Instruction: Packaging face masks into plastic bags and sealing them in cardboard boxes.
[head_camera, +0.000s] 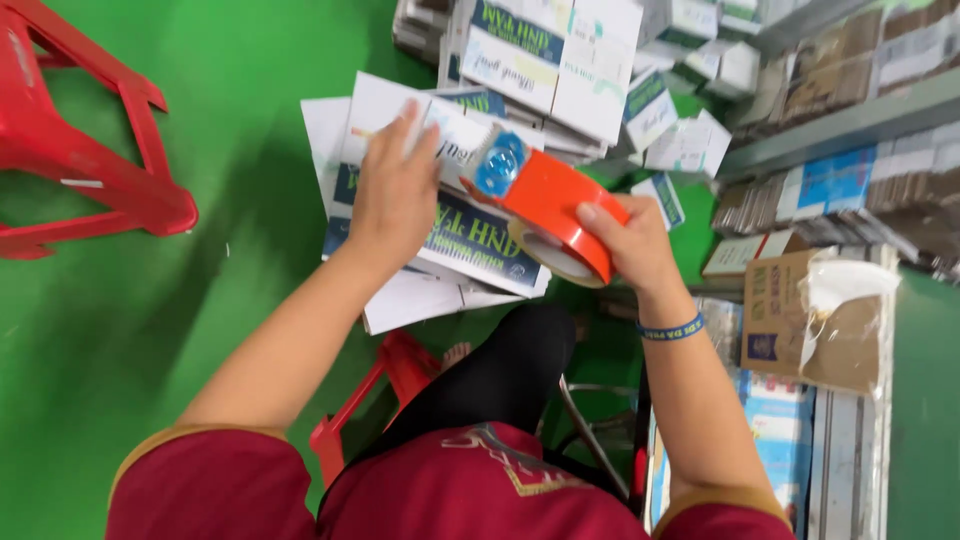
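- Left hand (395, 190) pressed flat on the white box (440, 160) at centre frame, fingers spread toward 12 o'clock, pinning it rather than gripping.
- Right hand (630, 240) at 3 o'clock of that, curled round the orange tape gun (545, 205), thumb over the roll; closed firmly on it.
- Tape gun nose with its blue hub touching the top of the box, just at the left hand's fingertips.
- Box resting on a loose pile of flat cartons (440, 270), white with blue and green print, fanned out over the green floor (150, 330).
- Progress, as a judgement: sealing only just under way; no strip of tape readable on the box, though too blurred to be sure.
- Left to do, by the look of things: the run of tape across the seam, and the cut.
- Taller stack of boxes (560, 55) at 12 o'clock; whether taped or not, cannot tell.
- Red stool (80, 150) at 10 o'clock, well apart.
- Brown carton with plastic film (815, 320) at 4 o'clock, beside metal shelving (850, 125).
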